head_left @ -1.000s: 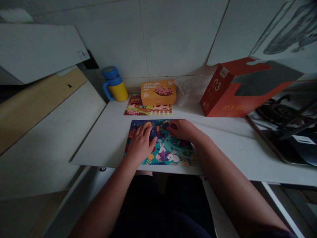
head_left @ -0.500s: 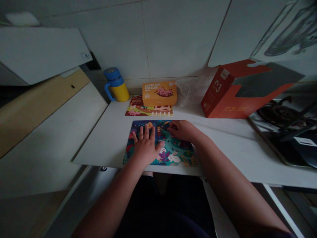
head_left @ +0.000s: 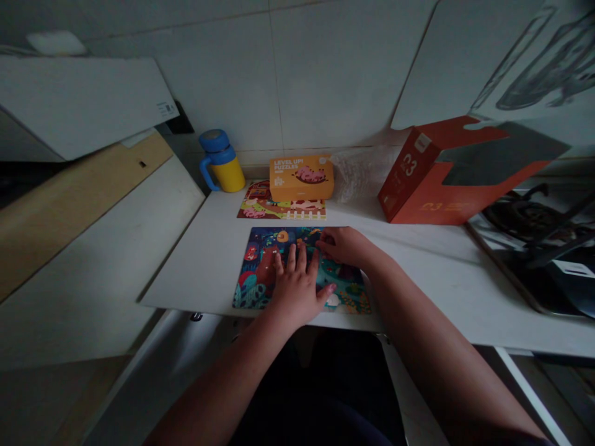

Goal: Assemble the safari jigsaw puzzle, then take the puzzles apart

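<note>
A dark blue and green jigsaw puzzle [head_left: 261, 267] with a woodland animal picture lies flat at the front edge of the white table. My left hand [head_left: 298, 290] rests on its middle, palm down with the fingers spread, and hides part of the picture. Over the puzzle's upper right area is my right hand [head_left: 344, 246], its fingers curled and pinched together. Whatever may be between those fingertips is hidden.
Behind the puzzle lie a farm picture puzzle [head_left: 260, 209] and an orange puzzle box [head_left: 301, 178]. A blue and yellow mug [head_left: 224, 162] stands left of them. Clear plastic wrap [head_left: 356, 176], a red box [head_left: 427, 179] and a black stove [head_left: 534, 248] are to the right.
My left hand has slid right and slightly toward me across the puzzle, uncovering its left part. My right hand stays in nearly the same place, still curled.
</note>
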Available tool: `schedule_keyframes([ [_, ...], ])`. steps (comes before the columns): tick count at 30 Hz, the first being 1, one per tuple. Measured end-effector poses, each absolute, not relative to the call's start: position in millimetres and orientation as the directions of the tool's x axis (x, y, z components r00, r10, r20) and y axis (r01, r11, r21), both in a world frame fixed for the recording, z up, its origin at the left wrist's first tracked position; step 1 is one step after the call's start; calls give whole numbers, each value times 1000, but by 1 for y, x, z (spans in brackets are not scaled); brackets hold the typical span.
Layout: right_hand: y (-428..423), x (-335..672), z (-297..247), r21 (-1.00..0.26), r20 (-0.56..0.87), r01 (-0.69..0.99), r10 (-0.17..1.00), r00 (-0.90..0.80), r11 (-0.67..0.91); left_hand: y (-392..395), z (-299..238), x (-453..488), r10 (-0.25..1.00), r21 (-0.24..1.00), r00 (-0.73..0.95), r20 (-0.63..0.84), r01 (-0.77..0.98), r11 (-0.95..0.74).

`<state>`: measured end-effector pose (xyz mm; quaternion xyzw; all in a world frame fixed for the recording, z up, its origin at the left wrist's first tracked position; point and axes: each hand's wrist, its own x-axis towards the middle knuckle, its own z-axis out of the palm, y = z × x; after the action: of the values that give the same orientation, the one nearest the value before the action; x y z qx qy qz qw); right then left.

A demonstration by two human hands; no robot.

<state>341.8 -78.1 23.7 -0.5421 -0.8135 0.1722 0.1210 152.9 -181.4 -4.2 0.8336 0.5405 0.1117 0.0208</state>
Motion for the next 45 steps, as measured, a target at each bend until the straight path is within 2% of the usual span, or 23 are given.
schedule_keyframes([
  [9,-78,342,25,-401,1,846,924,-382,351,-200,-2,162,848,181,513,137,828,-530],
  [18,-80,343,31,-440,-34,834,922,-386,333,-204,1,163,821,209,565,81,796,-569],
  [21,-77,352,34,-336,-17,906,960,-280,259,-203,2,163,823,228,562,81,793,-565],
  [25,-72,370,34,-128,42,991,998,-36,41,-202,2,162,827,259,555,87,789,-557],
  [27,-71,375,31,-112,18,994,1000,6,-4,-202,3,162,829,276,553,82,787,-552],
  [31,-69,374,27,-148,-15,989,1000,-12,10,-200,9,158,820,317,570,55,769,-556],
  [35,-68,370,28,-147,-35,989,999,12,-17,-182,21,133,790,410,613,15,717,-564],
  [37,-67,369,28,-151,-50,988,998,29,-36,-161,24,108,837,431,544,61,742,-513],
  [41,-67,369,30,-155,-57,987,997,43,-52,-96,19,46,931,342,262,254,876,-340],
  [45,-69,368,31,-160,-54,986,998,44,-52,-32,12,-4,973,266,66,223,956,-126],
])
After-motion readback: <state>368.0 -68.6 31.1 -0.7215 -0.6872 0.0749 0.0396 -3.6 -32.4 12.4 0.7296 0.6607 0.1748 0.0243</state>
